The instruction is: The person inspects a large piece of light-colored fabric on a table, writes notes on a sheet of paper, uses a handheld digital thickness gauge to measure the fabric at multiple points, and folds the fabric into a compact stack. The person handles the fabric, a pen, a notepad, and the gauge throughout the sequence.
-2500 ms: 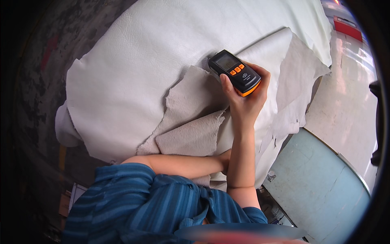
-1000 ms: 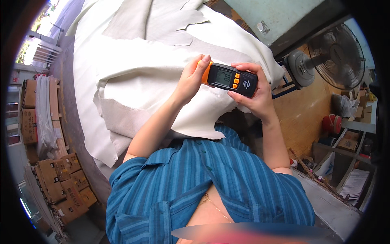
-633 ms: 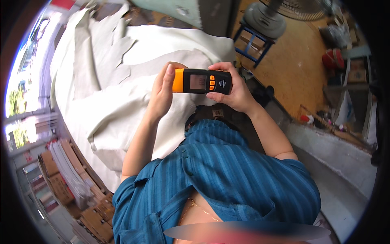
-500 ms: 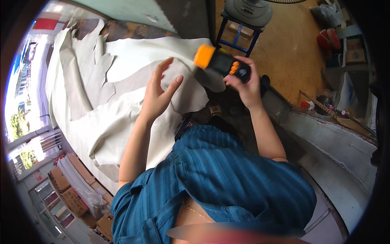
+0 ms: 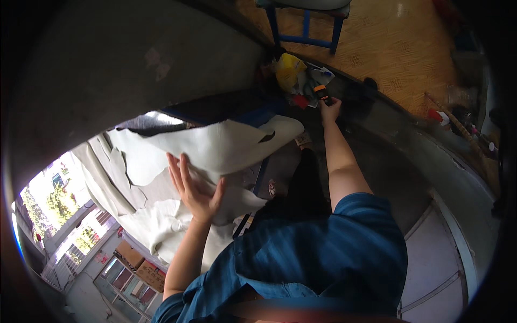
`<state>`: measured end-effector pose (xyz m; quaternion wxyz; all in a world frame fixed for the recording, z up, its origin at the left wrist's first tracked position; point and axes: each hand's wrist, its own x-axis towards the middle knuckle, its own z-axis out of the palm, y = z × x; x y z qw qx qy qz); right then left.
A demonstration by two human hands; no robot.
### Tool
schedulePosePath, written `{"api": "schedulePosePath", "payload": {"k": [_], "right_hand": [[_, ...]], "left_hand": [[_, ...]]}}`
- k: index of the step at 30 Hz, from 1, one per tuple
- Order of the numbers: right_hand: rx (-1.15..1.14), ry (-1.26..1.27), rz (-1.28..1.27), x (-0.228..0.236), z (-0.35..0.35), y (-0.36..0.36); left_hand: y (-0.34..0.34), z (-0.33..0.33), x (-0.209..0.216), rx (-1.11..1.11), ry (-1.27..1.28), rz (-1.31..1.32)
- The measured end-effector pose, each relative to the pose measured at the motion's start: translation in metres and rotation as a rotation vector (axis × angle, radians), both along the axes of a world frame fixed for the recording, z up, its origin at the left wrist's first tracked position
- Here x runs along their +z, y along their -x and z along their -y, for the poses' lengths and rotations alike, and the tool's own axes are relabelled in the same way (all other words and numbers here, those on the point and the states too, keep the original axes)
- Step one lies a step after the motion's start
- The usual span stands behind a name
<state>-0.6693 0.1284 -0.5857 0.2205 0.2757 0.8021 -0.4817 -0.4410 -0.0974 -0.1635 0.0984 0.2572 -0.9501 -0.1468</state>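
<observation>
My right hand (image 5: pixel 330 111) reaches far out on the right, low down, its fingers wrapped round a small black-and-orange handheld meter (image 5: pixel 322 92). The meter's orange end points away from me, close to a heap of bags and bits by the wall. On the left, my left hand (image 5: pixel 196 196) is open with fingers spread, over pale off-white sheets that look like leather hides (image 5: pixel 199 144); whether it touches them I cannot tell. The near hide has an irregular edge and a dark slit near its right end. Under it, the supporting surface is mostly hidden.
A yellow bag (image 5: pixel 290 69) lies in the heap past the hides. Behind it stands a blue-legged stool (image 5: pixel 306 40) on tan flooring. A dark panel (image 5: pixel 145 59) fills the far left. Cardboard boxes (image 5: pixel 151 275) sit at the lower left, and a long rod (image 5: pixel 452 123) lies at right.
My right hand has carried the meter outward and down, from beside the hides toward the heap of bags. My left hand stays open over the hides. The whole view has shifted.
</observation>
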Motion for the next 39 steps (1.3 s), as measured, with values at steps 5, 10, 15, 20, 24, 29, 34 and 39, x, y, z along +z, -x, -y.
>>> {"api": "schedulePosePath", "payload": {"k": [5, 10, 15, 20, 24, 29, 34, 39], "right_hand": [[-0.128, 0.113, -0.109, -0.074, 0.051, 0.007], [-0.26, 0.244, 0.11, -0.125, 0.077, 0.018], [0.011, -0.093, 0.12, -0.115, 0.074, 0.021], [0.582, 0.008, 0.007, -0.016, 0.064, 0.03], [0.699, 0.623, 0.134, 0.119, 0.07, 0.016], [0.873, 1.126, 0.147, 0.287, 0.066, -0.019], [0.988, 0.607, -0.499, 0.375, 0.063, -0.051], [0.862, 0.845, -0.308, 0.465, 0.071, -0.083]], "left_hand": [[-0.006, 0.001, -0.006, -0.008, -0.095, -0.031], [-0.024, 0.004, -0.01, 0.042, -0.127, -0.033], [-0.021, 0.002, -0.006, 0.041, -0.098, 0.005], [-0.008, 0.001, -0.007, 0.029, -0.068, -0.076], [-0.007, 0.002, -0.005, 0.029, -0.01, -0.038], [-0.003, 0.001, 0.004, -0.004, -0.066, -0.153], [-0.011, -0.002, 0.011, 0.156, -0.352, -0.38], [-0.048, -0.016, 0.045, 0.084, -0.721, -0.187]]}}
